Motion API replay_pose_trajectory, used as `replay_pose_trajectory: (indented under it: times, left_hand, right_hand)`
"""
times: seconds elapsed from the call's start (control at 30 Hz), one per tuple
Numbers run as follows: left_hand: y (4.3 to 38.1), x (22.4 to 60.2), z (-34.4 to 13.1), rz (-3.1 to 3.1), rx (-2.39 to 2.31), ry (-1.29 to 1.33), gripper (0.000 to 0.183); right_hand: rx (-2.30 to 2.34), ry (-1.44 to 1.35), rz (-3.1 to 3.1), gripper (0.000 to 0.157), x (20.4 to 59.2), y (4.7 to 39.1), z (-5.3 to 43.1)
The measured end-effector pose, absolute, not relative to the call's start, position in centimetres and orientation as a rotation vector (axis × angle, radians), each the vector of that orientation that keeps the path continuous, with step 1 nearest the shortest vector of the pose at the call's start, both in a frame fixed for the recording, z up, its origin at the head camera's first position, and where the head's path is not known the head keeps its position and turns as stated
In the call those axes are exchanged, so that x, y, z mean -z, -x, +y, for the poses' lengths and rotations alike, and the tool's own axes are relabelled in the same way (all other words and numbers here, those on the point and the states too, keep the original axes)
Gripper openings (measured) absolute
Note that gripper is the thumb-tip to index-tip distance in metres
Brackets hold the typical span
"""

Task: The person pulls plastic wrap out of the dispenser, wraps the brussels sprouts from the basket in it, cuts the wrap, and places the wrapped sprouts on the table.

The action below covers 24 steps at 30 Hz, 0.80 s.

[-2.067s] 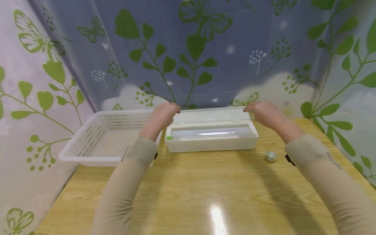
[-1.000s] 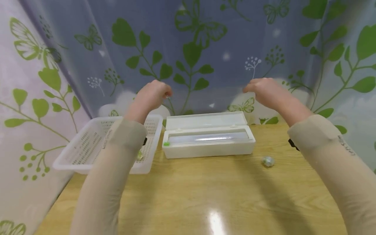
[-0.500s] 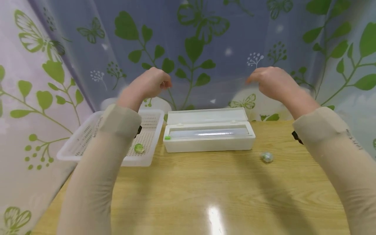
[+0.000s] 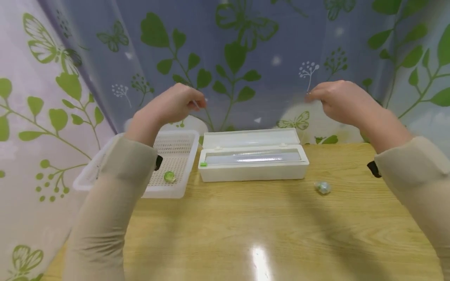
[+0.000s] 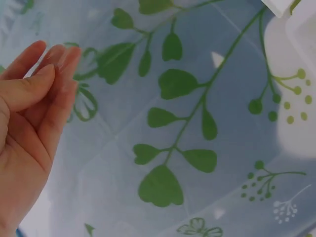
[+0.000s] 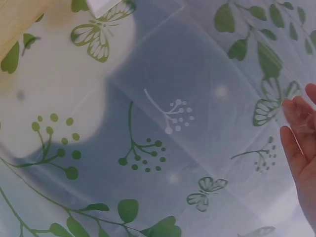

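1. While the pale wood-grain desk (image 4: 246, 218) carries the low items, nearest are a white plastic mesh basket (image 4: 165, 194) holding a round green vegetable (image 4: 169, 176), left, and a small, shiny wrapped ball (image 4: 323, 187), right.
2. White oblong box (image 4: 253, 174), lid (image 4: 251, 137) raised; glossy roll (image 4: 253, 157) inside.
3. Clear plastic film (image 5: 60, 58), higher than the box: pinched by left grip (image 4: 172, 103), thumb against fingers; seemingly likewise by right grip (image 4: 346, 102). Span between barely shows. Judged near-weightless, limp, clingy, easily torn; best held at its corners.
4. Blue-and-white leaf-print curtain (image 4: 225, 113), behind.
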<state>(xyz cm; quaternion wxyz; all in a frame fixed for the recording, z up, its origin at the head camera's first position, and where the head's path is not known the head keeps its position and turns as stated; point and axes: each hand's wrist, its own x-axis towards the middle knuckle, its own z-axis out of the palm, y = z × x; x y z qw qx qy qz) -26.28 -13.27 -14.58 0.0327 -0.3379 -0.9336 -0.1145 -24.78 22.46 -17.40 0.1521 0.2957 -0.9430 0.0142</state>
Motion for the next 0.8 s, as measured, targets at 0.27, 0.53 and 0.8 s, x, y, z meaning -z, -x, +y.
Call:
replay_pose_trajectory:
  times: [0.27,0.53,0.8]
  left_hand:
    - [21.3,18.8,-13.8,-2.65,0.458,1.091,0.012]
    - [16.1,23.8,-13.2,-2.49,0.102,1.031,0.01]
    - [13.9,30.2,-12.5,-2.57,0.129,1.327,0.009]
  right_hand:
    - [-0.181,-1.092,-2.196,0.02,22.1,20.8,23.8]
    - [-0.106,-1.048,-2.034,0.051,24.8,17.5,24.2]
    - [-0.201,-1.118,-2.097,0.052,27.5,15.4,24.3]
